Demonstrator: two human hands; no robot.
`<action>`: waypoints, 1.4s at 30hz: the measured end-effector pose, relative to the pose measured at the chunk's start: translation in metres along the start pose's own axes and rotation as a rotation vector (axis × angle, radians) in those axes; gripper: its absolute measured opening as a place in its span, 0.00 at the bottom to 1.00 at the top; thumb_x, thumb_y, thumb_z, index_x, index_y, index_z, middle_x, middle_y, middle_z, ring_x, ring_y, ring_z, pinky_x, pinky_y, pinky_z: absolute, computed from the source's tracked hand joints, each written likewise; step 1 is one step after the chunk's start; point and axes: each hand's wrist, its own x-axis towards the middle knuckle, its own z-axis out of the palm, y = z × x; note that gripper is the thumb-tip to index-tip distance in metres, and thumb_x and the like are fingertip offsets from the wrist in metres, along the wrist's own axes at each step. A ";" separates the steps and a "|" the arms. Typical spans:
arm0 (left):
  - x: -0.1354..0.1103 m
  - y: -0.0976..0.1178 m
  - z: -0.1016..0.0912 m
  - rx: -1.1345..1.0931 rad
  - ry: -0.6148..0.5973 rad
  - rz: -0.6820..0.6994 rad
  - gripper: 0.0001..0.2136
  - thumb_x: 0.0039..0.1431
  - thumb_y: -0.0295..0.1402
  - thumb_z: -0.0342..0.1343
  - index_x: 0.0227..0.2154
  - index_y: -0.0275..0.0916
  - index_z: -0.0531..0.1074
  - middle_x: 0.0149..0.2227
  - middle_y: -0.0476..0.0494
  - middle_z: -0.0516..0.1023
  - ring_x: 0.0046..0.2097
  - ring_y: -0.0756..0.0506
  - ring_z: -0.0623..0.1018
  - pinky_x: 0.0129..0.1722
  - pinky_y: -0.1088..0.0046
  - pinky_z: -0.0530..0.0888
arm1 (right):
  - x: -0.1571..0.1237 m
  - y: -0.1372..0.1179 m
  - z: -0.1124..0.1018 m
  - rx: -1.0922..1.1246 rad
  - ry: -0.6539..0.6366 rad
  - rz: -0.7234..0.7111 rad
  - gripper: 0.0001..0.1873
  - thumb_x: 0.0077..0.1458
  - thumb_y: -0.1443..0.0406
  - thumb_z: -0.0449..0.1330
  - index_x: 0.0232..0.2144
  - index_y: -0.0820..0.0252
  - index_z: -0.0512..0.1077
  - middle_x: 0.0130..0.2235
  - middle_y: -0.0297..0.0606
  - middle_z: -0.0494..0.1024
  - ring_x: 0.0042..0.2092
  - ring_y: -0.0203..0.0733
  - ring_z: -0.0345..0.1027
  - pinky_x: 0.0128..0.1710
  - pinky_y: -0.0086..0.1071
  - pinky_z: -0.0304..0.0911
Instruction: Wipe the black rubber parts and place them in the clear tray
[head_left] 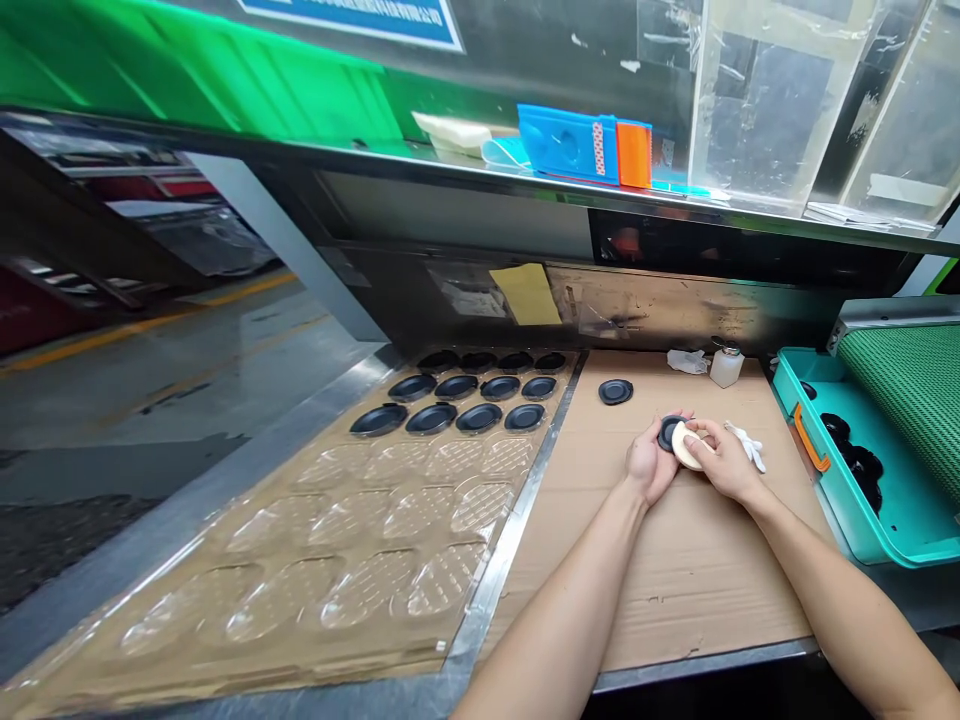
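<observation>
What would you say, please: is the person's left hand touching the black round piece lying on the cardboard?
Apart: the head view shows the left hand clearly separated from the black round piece, with bare cardboard between them.

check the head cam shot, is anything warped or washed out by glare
In the head view, wide-angle distortion makes the metal strip lean sharply, glare streaks the clear plastic tray and shines on the black round parts, while the left hand and right hand look sharp, with no visible motion blur.
</observation>
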 end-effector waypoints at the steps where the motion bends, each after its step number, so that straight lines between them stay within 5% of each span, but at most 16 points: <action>1: 0.000 -0.002 0.000 0.011 -0.012 -0.001 0.15 0.71 0.36 0.45 0.46 0.34 0.75 0.53 0.32 0.78 0.55 0.40 0.78 0.61 0.56 0.70 | 0.001 0.000 0.002 0.052 0.017 0.018 0.22 0.57 0.52 0.60 0.49 0.59 0.74 0.39 0.40 0.79 0.39 0.43 0.72 0.37 0.34 0.67; 7: 0.001 -0.006 -0.001 0.096 -0.024 -0.026 0.14 0.70 0.35 0.47 0.41 0.34 0.77 0.51 0.31 0.79 0.54 0.39 0.78 0.60 0.57 0.71 | 0.006 -0.004 0.005 0.304 -0.123 0.237 0.24 0.53 0.53 0.64 0.46 0.62 0.77 0.31 0.38 0.78 0.28 0.37 0.67 0.26 0.29 0.61; 11: 0.001 -0.006 -0.004 0.107 -0.025 -0.053 0.16 0.70 0.35 0.45 0.38 0.32 0.77 0.48 0.30 0.80 0.53 0.38 0.79 0.58 0.58 0.72 | 0.011 0.001 -0.014 0.117 -0.252 0.205 0.17 0.52 0.59 0.63 0.42 0.61 0.81 0.34 0.37 0.81 0.32 0.38 0.71 0.31 0.30 0.65; 17: 0.005 -0.010 -0.004 0.098 -0.021 -0.051 0.16 0.71 0.35 0.45 0.40 0.33 0.76 0.42 0.34 0.82 0.47 0.41 0.81 0.53 0.59 0.76 | 0.010 0.002 -0.008 -0.481 0.063 -0.105 0.20 0.64 0.60 0.54 0.54 0.56 0.75 0.50 0.42 0.81 0.51 0.47 0.74 0.53 0.38 0.65; 20: 0.003 -0.008 -0.005 0.041 0.000 -0.062 0.18 0.72 0.34 0.43 0.41 0.31 0.77 0.44 0.32 0.81 0.48 0.41 0.81 0.53 0.63 0.76 | 0.008 -0.004 0.009 -0.694 0.003 -0.188 0.22 0.67 0.59 0.51 0.60 0.56 0.70 0.52 0.45 0.80 0.51 0.49 0.75 0.53 0.39 0.64; 23: 0.000 -0.005 -0.004 0.039 0.021 -0.079 0.19 0.72 0.34 0.41 0.42 0.30 0.76 0.44 0.31 0.81 0.49 0.40 0.81 0.54 0.60 0.77 | 0.008 -0.008 0.016 -0.852 0.057 -0.096 0.23 0.69 0.57 0.47 0.61 0.57 0.67 0.50 0.48 0.80 0.47 0.51 0.76 0.48 0.40 0.65; 42: -0.003 -0.007 0.001 0.046 0.041 -0.067 0.19 0.73 0.35 0.41 0.43 0.30 0.76 0.46 0.30 0.81 0.49 0.41 0.81 0.54 0.60 0.77 | -0.001 -0.015 0.023 -0.958 0.093 0.044 0.22 0.70 0.55 0.44 0.56 0.56 0.68 0.42 0.47 0.81 0.39 0.50 0.76 0.39 0.37 0.63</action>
